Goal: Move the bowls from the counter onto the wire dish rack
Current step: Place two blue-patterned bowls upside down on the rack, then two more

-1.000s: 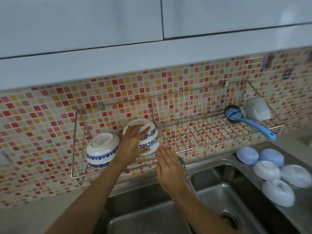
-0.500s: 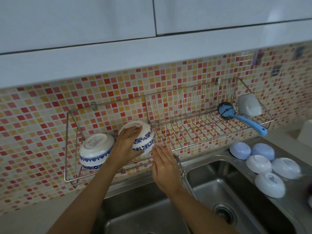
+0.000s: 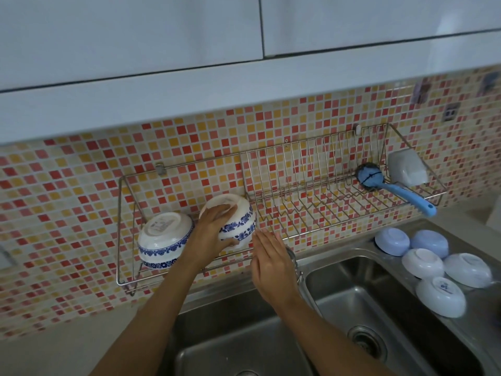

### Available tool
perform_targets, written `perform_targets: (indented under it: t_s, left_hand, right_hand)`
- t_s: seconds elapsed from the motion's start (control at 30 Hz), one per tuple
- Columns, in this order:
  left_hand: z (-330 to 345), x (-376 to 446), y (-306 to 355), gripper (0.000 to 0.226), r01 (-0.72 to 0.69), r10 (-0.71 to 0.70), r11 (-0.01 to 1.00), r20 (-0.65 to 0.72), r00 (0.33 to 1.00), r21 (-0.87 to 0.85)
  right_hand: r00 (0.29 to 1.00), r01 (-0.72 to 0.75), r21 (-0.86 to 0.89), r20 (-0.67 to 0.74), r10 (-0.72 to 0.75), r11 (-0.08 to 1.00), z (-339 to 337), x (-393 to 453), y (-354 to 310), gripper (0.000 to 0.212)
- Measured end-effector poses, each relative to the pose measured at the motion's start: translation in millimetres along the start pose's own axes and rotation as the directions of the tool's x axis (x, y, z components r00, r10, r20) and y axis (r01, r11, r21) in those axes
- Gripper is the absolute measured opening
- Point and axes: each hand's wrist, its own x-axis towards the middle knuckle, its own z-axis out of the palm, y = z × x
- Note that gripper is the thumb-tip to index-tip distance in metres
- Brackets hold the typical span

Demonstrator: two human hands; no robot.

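Gripping the white-and-blue floral ceramic bowl [image 3: 235, 222] across its upturned base on the wall-mounted steel wire dish rack [image 3: 298, 185], the left hand [image 3: 210, 234] should hold this seemingly heavy, breakable, probably slippery piece by foot and rim, while the right hand [image 3: 271, 263] hovers flat and empty just beside it.

1. My left hand [image 3: 214, 234] reaches up and forward, fingers spread and curled in a grasp.
2. My right hand [image 3: 271, 263] hovers just beside it, flat, fingers straight, holding nothing.
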Motion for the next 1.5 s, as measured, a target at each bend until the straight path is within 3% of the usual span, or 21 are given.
perform_targets:
  t_s: [0.1, 0.2, 0.33, 0.43, 0.53, 0.63, 0.73, 0.93, 1.17, 1.37, 1.5]
  left_hand:
    - [-3, -5, 5, 0.082, 0.046, -0.05, 0.994, -0.037, 0.998, -0.103]
    - [-5, -8, 8, 0.074, 0.046, -0.051, 0.995, -0.057, 0.997, -0.088]
    - [-5, -15, 9, 0.058, 0.081, -0.085, 0.996, -0.102, 0.991, -0.046]
    - [-4, -22, 8, 0.055, 0.206, -0.209, 0.978, -0.095, 0.973, -0.047]
    - [-2, -31, 4, 0.054, 0.276, -0.254, 0.954, -0.17, 0.952, 0.121]
    - [-5, -42, -3, 0.053, 0.401, -0.355, 0.9, -0.246, 0.902, 0.172]
    - [-5, -53, -7, 0.064, 0.511, -0.472, 0.848, -0.233, 0.85, 0.144]
    - [-9, -83, -14, 0.079, 0.461, -0.395, 0.834, -0.253, 0.883, 0.305]
    - [-13, -137, -24, 0.061, 0.385, -0.332, 0.873, -0.214, 0.919, 0.298]
    - [-29, -164, -30, 0.075, 0.308, -0.289, 0.892, -0.106, 0.951, 0.332]
    - [-32, -173, -37, 0.063, 0.287, -0.278, 0.888, -0.08, 0.957, 0.36]
  right_hand:
    - [0.998, -0.059, 0.041, -0.013, 0.06, 0.997, -3, 4, -7, 0.039]
    - [0.983, -0.177, 0.108, -0.036, 0.182, 0.978, -9, 14, -21, 0.041]
    - [0.976, -0.208, 0.044, 0.081, 0.204, 0.977, -8, 37, -27, 0.048]
    - [0.966, -0.193, 0.049, 0.183, 0.181, 0.98, -2, 59, -27, 0.059]
    - [0.956, -0.142, -0.038, 0.253, 0.147, 0.989, 10, 61, -27, 0.062]
    - [0.955, -0.136, -0.117, 0.247, 0.162, 0.984, 19, 55, -24, 0.062]
    - [0.958, -0.122, -0.156, 0.239, 0.158, 0.98, 20, 54, -25, 0.064]
    - [0.973, -0.105, -0.148, 0.187, 0.132, 0.983, 10, 23, -28, 0.06]
    - [0.96, -0.066, -0.185, 0.255, 0.113, 0.981, 5, -2, -26, 0.055]
    - [0.95, -0.146, -0.208, 0.242, 0.196, 0.967, 7, -10, -33, 0.048]
    - [0.944, -0.251, -0.166, 0.177, 0.279, 0.954, 9, -11, -53, 0.054]
